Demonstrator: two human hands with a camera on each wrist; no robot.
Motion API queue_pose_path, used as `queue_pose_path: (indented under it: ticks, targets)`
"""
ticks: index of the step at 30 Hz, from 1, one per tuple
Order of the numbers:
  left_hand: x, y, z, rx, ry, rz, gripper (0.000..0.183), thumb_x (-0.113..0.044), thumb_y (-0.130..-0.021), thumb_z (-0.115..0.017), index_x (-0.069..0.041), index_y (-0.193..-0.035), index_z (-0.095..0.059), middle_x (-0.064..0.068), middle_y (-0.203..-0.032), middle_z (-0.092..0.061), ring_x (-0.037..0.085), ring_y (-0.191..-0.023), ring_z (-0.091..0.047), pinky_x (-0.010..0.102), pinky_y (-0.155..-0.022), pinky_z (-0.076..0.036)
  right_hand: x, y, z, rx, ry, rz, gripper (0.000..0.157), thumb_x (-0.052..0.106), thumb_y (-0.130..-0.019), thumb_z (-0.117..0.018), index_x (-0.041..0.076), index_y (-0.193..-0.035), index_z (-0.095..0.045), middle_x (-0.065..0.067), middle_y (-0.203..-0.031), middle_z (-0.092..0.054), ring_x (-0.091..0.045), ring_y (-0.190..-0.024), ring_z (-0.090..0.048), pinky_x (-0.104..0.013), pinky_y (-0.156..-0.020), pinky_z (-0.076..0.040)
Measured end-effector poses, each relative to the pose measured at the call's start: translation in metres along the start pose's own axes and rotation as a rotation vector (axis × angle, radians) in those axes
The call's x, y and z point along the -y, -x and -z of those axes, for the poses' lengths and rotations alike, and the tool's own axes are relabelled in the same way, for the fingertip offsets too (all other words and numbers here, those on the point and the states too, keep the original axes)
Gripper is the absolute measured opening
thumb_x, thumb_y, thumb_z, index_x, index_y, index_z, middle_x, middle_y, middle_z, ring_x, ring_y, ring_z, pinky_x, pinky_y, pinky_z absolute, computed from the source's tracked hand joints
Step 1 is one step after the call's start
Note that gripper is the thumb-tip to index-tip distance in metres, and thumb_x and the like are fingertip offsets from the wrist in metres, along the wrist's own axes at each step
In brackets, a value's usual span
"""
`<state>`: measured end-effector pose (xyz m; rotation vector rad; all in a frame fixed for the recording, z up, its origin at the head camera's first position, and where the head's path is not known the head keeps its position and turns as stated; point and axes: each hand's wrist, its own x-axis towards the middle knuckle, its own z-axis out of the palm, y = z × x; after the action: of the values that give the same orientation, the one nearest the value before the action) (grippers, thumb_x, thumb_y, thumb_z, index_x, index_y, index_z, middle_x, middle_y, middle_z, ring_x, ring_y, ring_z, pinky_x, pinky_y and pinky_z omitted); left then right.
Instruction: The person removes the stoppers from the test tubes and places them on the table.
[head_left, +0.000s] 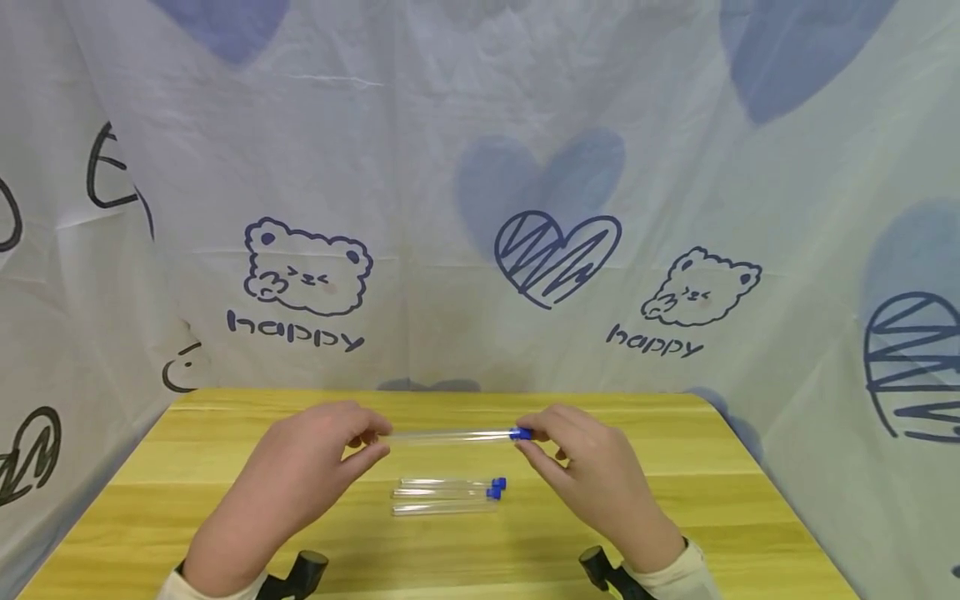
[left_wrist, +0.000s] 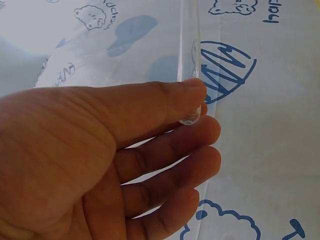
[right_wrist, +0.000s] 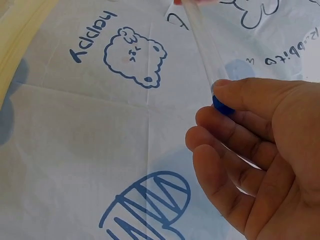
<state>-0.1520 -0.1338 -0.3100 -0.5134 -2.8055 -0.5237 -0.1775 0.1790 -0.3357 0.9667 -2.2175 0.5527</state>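
A clear test tube [head_left: 450, 436] with a blue cap [head_left: 520, 433] is held level between both hands, above the table. My left hand [head_left: 322, 454] pinches its rounded closed end between thumb and forefinger; in the left wrist view the glassy tip [left_wrist: 190, 119] pokes out below the thumb. At the other end my right hand [head_left: 596, 467] pinches the capped end, the blue cap [right_wrist: 222, 106] showing under the thumb in the right wrist view. Below them on the table lie three more clear tubes [head_left: 442, 493] side by side, two with blue caps in sight.
The yellow wood-grain table [head_left: 420, 558] ends at a white cloth backdrop [head_left: 420, 167] printed with hearts, bears and lettering. Black wrist mounts [head_left: 303, 573] stick out by both forearms near the front edge.
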Motion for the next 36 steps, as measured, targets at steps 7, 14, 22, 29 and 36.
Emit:
queue_pose_path:
  ticks: [7, 14, 22, 29, 36]
  targets:
    - [0.003, -0.001, -0.003, -0.014, -0.001, -0.02, 0.013, -0.028, -0.092, -0.079, -0.027, -0.105, -0.078, -0.017, -0.095, -0.072, 0.005, -0.083, -0.065, 0.033, -0.071, -0.055, -0.001, 0.001, -0.002, 0.005, 0.032, -0.017, 0.016, 0.016, -0.089, -0.083, 0.014, -0.103, -0.075, 0.009, -0.09, -0.07, 0.0, -0.072, -0.061, -0.012, -0.061, -0.051]
    - [0.006, -0.005, -0.005, -0.012, 0.014, -0.009, 0.015, -0.031, -0.094, -0.077, -0.026, -0.109, -0.079, -0.018, -0.09, -0.072, 0.003, -0.079, -0.065, 0.033, -0.068, -0.055, -0.001, 0.001, -0.003, 0.05, 0.071, -0.054, 0.015, 0.022, -0.093, -0.079, 0.016, -0.105, -0.073, 0.011, -0.089, -0.066, 0.001, -0.069, -0.054, -0.013, -0.058, -0.048]
    - [0.006, -0.006, -0.008, 0.012, 0.008, -0.019, 0.012, -0.03, -0.093, -0.078, -0.026, -0.104, -0.08, -0.019, -0.086, -0.071, 0.0, -0.074, -0.061, 0.03, -0.067, -0.053, 0.0, 0.0, -0.009, 0.114, 0.082, -0.118, 0.011, 0.021, -0.096, -0.076, 0.018, -0.106, -0.075, 0.011, -0.093, -0.069, 0.001, -0.068, -0.053, -0.015, -0.059, -0.049]
    - [0.006, -0.007, -0.01, 0.027, 0.01, 0.0, 0.012, -0.028, -0.092, -0.079, -0.025, -0.104, -0.081, -0.017, -0.088, -0.072, 0.001, -0.075, -0.062, 0.032, -0.069, -0.055, -0.002, 0.002, -0.013, 0.113, 0.079, -0.117, 0.009, 0.021, -0.095, -0.078, 0.019, -0.103, -0.075, 0.013, -0.092, -0.068, 0.002, -0.068, -0.054, -0.014, -0.059, -0.048]
    - [0.007, -0.006, -0.01, 0.005, -0.005, 0.007, 0.014, -0.027, -0.092, -0.08, -0.024, -0.105, -0.08, -0.015, -0.09, -0.074, 0.003, -0.077, -0.065, 0.034, -0.07, -0.057, -0.002, 0.001, -0.018, 0.077, 0.077, -0.084, 0.01, 0.021, -0.093, -0.08, 0.019, -0.101, -0.075, 0.012, -0.09, -0.068, 0.001, -0.069, -0.054, -0.014, -0.059, -0.047]
